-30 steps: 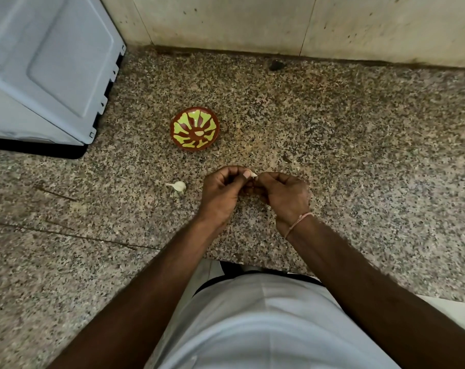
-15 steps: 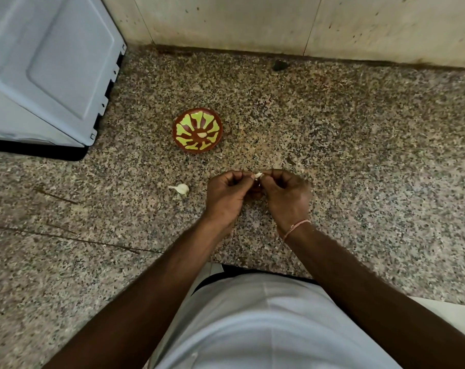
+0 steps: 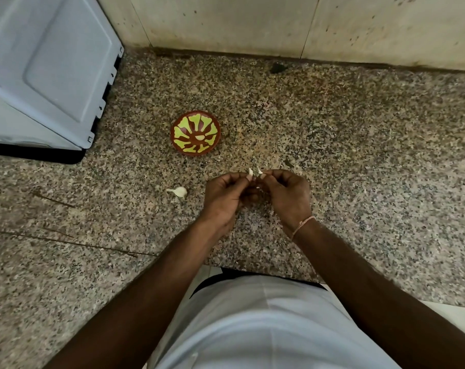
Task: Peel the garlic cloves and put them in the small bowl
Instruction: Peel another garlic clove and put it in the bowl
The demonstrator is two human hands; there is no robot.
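- Right now both hands meet just in front of the small bowl (image 3: 195, 132), on the person's side of it, and work on one garlic clove (image 3: 255, 182) held between them.
- Left hand (image 3: 227, 198) has its fingers curled, thumb and forefinger pinching a pale sliver of skin (image 3: 250, 171) that sticks up from the fingertips; it is grasping, not relaxed.
- Right hand (image 3: 287, 197), with a thin thread band at the wrist, is likewise curled and pinches a second pale sliver, so the two grips look set to pull the papery skin apart. The clove itself is mostly hidden between the fingers.
- One peeled clove (image 3: 199, 137) seems to lie inside the bowl already, near its middle, so the job looks partly done.
- Another clove (image 3: 180, 192), with its skin and tail on, waits on the counter to the left of the hands and nearer the person than the bowl; probably it is next.
- Holding the clove close to the bowl keeps the drop short once the skin is off, as I judge it.
- Counter (image 3: 359, 155) is speckled granite; a few dry stalks lie far left of the bowl.
- Beyond the bowl a stained pale wall (image 3: 252, 22) rises, and a white appliance (image 3: 44, 70) stands to the bowl's left.
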